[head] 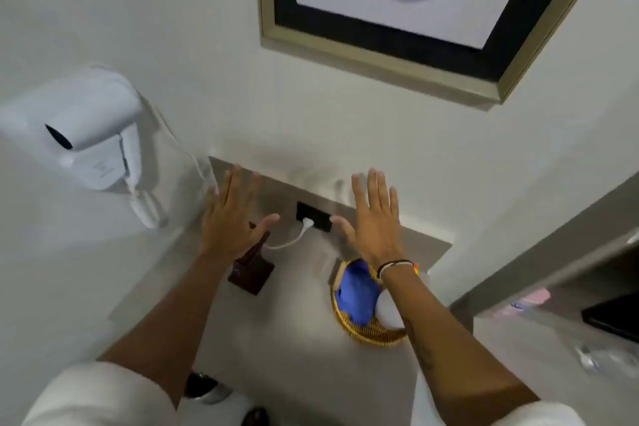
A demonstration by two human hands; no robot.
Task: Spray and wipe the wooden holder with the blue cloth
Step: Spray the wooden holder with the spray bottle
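A dark wooden holder stands on the grey counter, partly hidden behind my left wrist. The blue cloth lies bunched in a woven basket to the right, beside a white bottle that my right forearm partly covers. My left hand hovers flat above the holder, fingers spread and empty. My right hand is raised the same way above the basket, palm down, holding nothing.
A white wall-mounted hair dryer hangs at the left, its cord plugged into a black socket between my hands. A framed picture hangs above. At the right are a recessed shelf with a dark object and a plastic bottle.
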